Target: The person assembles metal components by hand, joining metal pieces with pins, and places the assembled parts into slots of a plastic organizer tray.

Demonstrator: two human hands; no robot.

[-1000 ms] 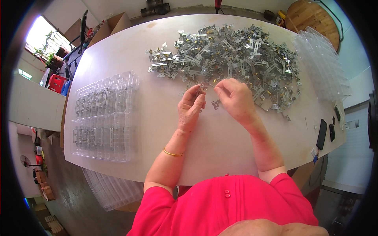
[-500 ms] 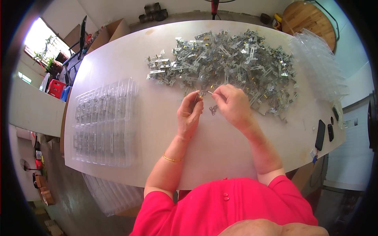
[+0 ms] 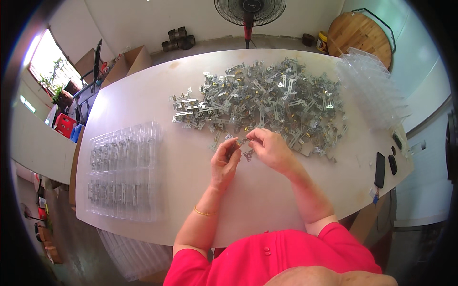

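Both of my hands are close together over the middle of the table, at the near edge of a big heap of small silvery metal brackets, some with brass-coloured bits. My left hand is closed around a metal bracket, mostly hidden by the fingers. Thumb and fingertips of my right hand pinch a small metal part right beside that bracket; whether the two are joined I cannot tell. Just below the fingertips lies a loose bracket on the table.
A clear plastic tray at the left has brackets in rows. Clear trays are stacked at the far right, near a black phone and keys. More trays are below the table's left edge. A fan stands behind.
The view has tilted up, so the table sits lower and the fan shows. My right fingertips have come closer to the left hand's bracket.
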